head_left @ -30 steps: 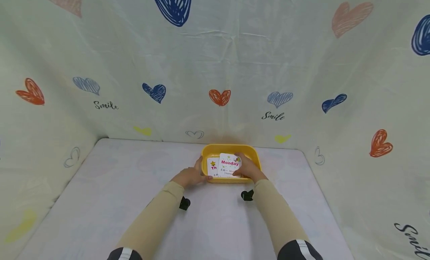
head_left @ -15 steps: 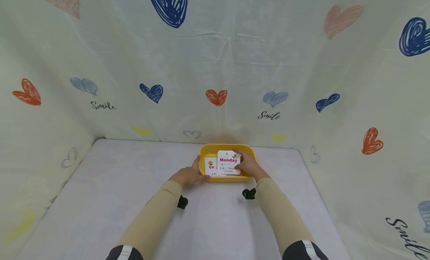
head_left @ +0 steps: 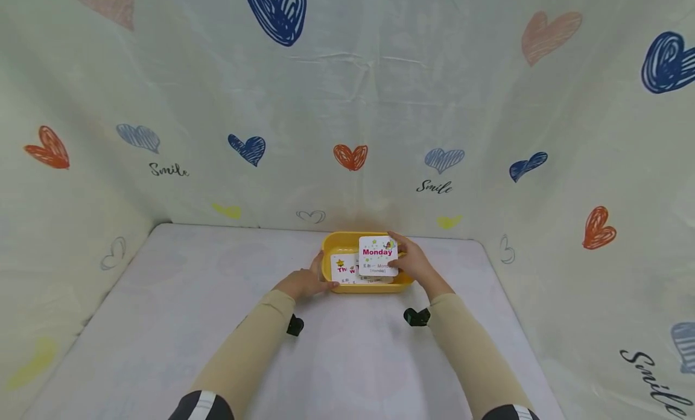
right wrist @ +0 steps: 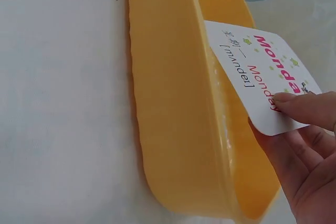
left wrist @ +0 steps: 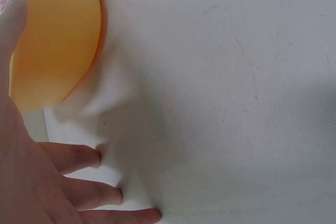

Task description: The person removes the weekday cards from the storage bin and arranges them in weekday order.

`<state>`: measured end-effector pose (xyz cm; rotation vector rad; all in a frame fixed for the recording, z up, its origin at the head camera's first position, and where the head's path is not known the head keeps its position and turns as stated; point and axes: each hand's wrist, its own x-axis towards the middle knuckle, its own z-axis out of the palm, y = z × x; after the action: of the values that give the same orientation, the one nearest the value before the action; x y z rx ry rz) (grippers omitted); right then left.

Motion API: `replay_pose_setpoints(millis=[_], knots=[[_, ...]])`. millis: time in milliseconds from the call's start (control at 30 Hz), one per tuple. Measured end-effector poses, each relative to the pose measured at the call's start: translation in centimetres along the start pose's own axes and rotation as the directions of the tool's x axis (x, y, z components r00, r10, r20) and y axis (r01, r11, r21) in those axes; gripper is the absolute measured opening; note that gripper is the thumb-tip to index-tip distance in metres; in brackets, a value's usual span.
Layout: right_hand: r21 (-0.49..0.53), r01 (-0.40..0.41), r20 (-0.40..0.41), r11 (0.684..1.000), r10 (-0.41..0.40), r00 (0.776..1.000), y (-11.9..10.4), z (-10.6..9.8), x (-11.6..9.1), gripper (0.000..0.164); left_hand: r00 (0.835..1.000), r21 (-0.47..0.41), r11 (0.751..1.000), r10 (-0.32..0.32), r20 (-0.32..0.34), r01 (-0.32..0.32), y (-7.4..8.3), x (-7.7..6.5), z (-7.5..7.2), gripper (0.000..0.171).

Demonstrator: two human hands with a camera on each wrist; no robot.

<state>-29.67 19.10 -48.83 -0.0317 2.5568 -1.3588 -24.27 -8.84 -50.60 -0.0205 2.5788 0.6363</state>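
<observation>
Here, at the left, the left hand (head_left: 301, 283) lies against the yellow tray (head_left: 371, 289) on the white worktop (head_left: 233, 251), thumb touching it, its other visible fingers loose and spread. Inside lie at least 2 overlapping cards (head_left: 342, 273). Rightward, tilted over the tray, the "Monday" card (head_left: 374, 258) is pinched by the right hand's (head_left: 417, 264) fingers.

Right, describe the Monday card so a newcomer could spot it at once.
On the white table, by the far edge, sits a yellow tray. Over it, the right hand pinches a white card. Unlike the partly covered cards in the tray, this one is raised and shows "Monday" in pink.
</observation>
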Motion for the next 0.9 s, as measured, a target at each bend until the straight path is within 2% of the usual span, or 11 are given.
replay_pose_setpoints(millis=[200,400,633,900], knots=[[0.069,0.004,-0.031,0.998,-0.002,1.0,-0.7,-0.6,-1.2,0.081,1.0,-0.008,1.0,0.0,0.012,0.0,-0.2,0.7,0.1,0.109],[0.152,0.002,-0.004,0.988,-0.002,1.0,-0.9,-0.4,-2.7,0.081,1.0,-0.003,1.0,-0.004,0.008,0.004,-0.2,0.6,0.0,0.109],[0.243,0.009,0.002,0.97,-0.01,1.0,-0.7,0.6,-4.7,0.08,1.0,0.005,1.0,0.004,-0.012,-0.004,-0.1,0.2,-0.2,0.107],[0.343,0.001,-0.009,0.939,0.002,1.0,1.0,2.4,-6.7,0.078,1.0,-0.009,1.0,0.011,-0.012,-0.011,-0.1,0.1,-0.1,0.109]])
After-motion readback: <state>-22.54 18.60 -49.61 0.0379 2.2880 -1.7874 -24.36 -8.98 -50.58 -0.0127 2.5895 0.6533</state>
